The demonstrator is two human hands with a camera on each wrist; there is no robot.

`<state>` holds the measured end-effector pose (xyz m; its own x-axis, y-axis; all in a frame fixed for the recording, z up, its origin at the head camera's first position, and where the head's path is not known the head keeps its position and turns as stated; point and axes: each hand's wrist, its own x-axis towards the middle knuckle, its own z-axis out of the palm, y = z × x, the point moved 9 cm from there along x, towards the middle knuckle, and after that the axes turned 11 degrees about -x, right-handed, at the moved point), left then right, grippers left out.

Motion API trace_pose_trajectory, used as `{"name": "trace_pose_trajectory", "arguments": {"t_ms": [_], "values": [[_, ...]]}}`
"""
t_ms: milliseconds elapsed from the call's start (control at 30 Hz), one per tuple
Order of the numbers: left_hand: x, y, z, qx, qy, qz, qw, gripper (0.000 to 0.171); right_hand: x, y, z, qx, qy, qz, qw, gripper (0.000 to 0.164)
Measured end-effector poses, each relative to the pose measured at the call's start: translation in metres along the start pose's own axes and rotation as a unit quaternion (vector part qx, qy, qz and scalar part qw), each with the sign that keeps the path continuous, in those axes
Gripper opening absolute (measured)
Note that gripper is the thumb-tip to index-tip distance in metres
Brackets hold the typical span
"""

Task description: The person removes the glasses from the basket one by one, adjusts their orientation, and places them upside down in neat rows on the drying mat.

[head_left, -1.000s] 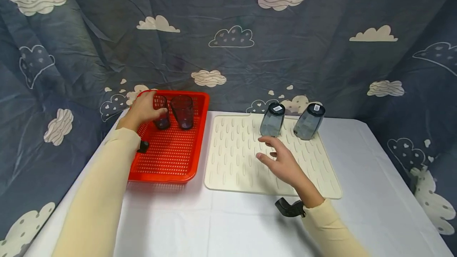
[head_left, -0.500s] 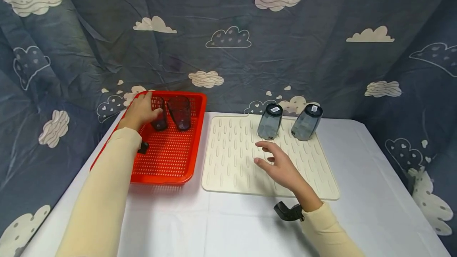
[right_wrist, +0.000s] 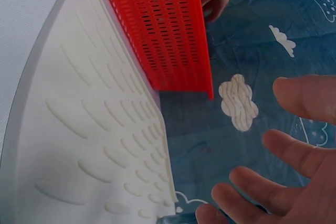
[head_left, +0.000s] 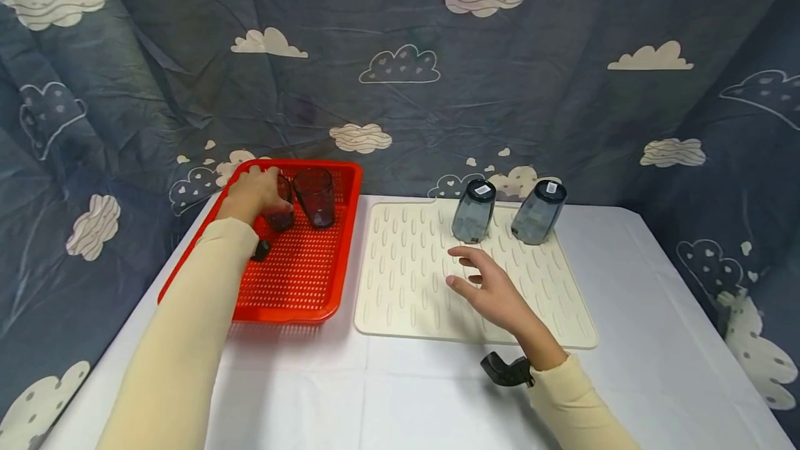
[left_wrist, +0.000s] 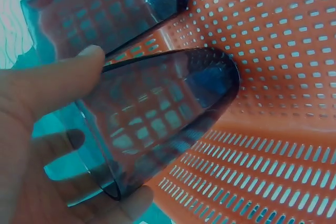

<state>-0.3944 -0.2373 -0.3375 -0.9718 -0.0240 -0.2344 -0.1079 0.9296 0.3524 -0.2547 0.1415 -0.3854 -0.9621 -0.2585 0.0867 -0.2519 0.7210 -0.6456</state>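
In the red plastic basket [head_left: 281, 313], my left hand [head_left: 253, 193] is at a dark tinted drinking glass [head_left: 282, 219]. The left wrist view shows the thumb laid over this glass [left_wrist: 157, 108] near its rim, with the other fingers bent round the opposite side. Right beside it leans a second tinted glass [head_left: 317, 200], mouth up. My right hand [head_left: 490, 292] hovers above the cream ridged mat [head_left: 406, 290], its fingers loosely bent and holding nothing. Two smoky glasses stand upside down toward the mat's back edge, a left one [head_left: 473, 214] and a right one [head_left: 539, 217].
A white cloth covers the table [head_left: 300, 394]. Behind it and at both sides hangs a dark cloud-print curtain [head_left: 400, 110]. The basket's raised walls surround the two glasses inside, and its right side stands close to the mat's left edge.
My left hand has shifted slightly right from the basket's left rim, and its fingers now come round the nearer glass. My right hand stays nearly still over the mat.
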Motion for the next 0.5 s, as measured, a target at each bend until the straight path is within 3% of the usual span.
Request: {"name": "trace_pose_trajectory", "arguments": {"t_ms": [367,500], "values": [[0.001,-0.004,0.003,-0.012,-0.011,0.000,0.9999,0.072,-0.003,0.002,-0.001,0.000,-0.009,0.004,1.000,0.048],[0.002,-0.009,-0.003,-0.022,0.005,0.009,0.9997,0.067,-0.002,0.003,-0.001,0.004,-0.012,0.002,1.000,0.049]]}}
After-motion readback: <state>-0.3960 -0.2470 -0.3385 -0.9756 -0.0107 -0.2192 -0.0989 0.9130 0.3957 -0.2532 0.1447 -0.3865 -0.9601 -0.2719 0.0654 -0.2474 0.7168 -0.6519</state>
